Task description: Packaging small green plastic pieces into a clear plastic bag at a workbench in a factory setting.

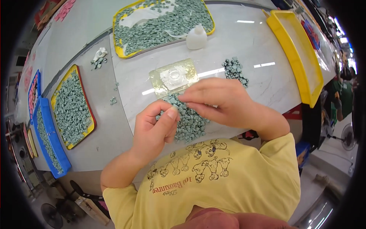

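My left hand (154, 128) is closed, thumb and forefinger pinched together over the near side of the table; what sits between them is too small to make out. Close beside it, my right hand (225, 101) has its fingers pressed together and the thumb below, tips pointing at the left hand. Under and between both hands lies a heap of small grey-green pieces (190, 126). Just beyond the heap is a flat, shiny yellowish sheet (155, 82) bearing a lump of white paste (175, 77).
A white plastic bottle (196, 39) stands before a yellow tray (121, 53) of green pieces. Another small pile (234, 70) lies right of the sheet. A yellow bin (293, 57) stands far right. At left are a red-and-yellow tray (92, 122) and a blue tray (61, 162).
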Tool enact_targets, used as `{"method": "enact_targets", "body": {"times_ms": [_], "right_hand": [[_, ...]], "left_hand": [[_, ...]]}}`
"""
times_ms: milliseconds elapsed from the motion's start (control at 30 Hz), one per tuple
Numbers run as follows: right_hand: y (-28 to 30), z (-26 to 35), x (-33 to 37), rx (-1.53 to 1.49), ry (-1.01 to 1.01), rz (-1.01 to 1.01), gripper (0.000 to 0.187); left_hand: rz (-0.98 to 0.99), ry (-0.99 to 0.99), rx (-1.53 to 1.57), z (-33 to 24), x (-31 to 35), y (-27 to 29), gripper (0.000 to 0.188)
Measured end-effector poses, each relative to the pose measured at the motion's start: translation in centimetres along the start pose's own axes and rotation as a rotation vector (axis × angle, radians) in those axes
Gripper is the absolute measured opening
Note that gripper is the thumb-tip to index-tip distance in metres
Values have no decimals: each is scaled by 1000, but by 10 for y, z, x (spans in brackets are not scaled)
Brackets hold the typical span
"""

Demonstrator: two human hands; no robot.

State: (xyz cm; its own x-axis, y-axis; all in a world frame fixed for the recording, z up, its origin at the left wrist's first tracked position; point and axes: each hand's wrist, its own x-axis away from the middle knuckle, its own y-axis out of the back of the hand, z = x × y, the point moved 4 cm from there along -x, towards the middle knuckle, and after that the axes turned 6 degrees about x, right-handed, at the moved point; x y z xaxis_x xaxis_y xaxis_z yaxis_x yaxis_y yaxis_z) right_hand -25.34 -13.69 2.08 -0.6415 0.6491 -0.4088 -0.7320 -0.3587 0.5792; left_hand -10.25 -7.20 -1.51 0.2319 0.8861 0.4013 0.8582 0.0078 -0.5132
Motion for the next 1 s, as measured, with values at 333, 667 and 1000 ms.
{"method": "enact_targets", "body": {"times_ms": [333, 667, 1000], "right_hand": [[-23, 13, -13, -88, 8, -37, 26], [-24, 8, -24, -119, -98, 79, 19], [35, -39, -19, 427, -331, 275, 10]], "left_hand": [[23, -5, -36, -14, 11, 17, 18], [48, 147, 9, -17, 9, 26, 17], [63, 293, -133, -12, 12, 18, 22]]}}
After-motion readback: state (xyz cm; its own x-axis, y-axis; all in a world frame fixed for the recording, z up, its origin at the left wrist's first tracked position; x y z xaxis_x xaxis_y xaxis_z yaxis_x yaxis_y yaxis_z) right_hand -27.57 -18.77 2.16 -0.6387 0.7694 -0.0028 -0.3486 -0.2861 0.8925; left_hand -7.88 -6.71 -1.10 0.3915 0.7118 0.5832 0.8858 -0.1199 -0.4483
